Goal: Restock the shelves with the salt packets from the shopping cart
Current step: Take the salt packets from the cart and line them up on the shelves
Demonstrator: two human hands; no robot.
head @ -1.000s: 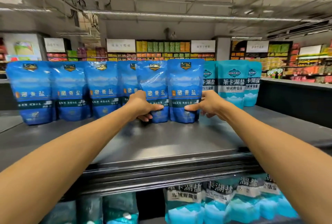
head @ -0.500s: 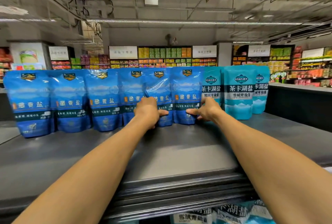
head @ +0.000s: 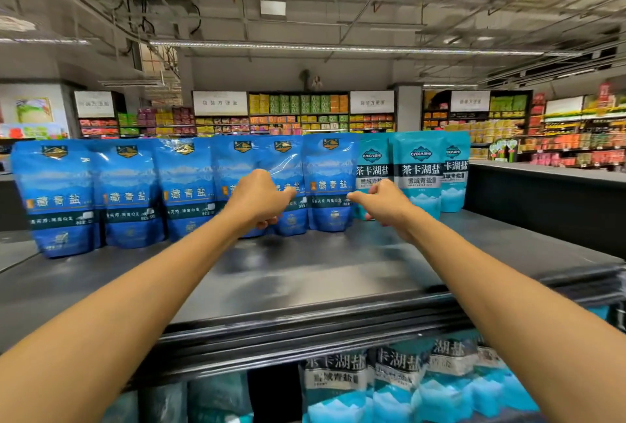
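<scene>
Several dark blue salt packets (head: 56,195) stand in a row along the back of the dark top shelf (head: 305,273). My left hand (head: 259,200) is at the fifth packet (head: 288,165). Its thumb lies on the packet's front and its fingers are curled at the lower edge. My right hand (head: 386,204) pinches the right edge of the sixth blue packet (head: 330,172), thumb on the front. Both packets stand upright. The shopping cart is out of view.
Three teal salt packets (head: 420,172) stand right of the blue row. More teal packets (head: 396,385) fill the shelf below. A black raised counter (head: 542,205) borders the shelf on the right. Stocked aisles (head: 298,114) run across the background.
The fifth blue packet leaned a second ago and now stands straight beside the sixth. Both hands stayed at these two packets and sit a little higher on them.
</scene>
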